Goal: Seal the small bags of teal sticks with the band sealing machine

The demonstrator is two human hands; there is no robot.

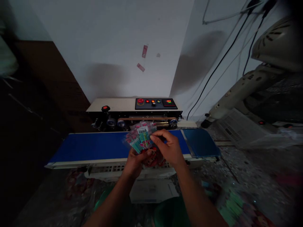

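My left hand point(134, 160) grips the lower end of a fanned bundle of small clear packets point(140, 137) with green, pink and red print and a barcode label. My right hand point(169, 146) pinches the right edge of that bundle with thumb and fingers curled. Both hands hover over the near edge of the blue conveyor belt point(94, 146) of a band sealing machine point(132, 110). The lower part of the packets is hidden by my fingers.
The sealer's control panel point(156, 103) shows lit red and orange indicators. A blue end tray point(201, 142) sits at the belt's right. A grey machine point(260, 82) and black cables point(220, 60) stand at the right. More printed packets point(234, 205) lie at lower right. A dark wooden panel point(47, 88) fills the left.
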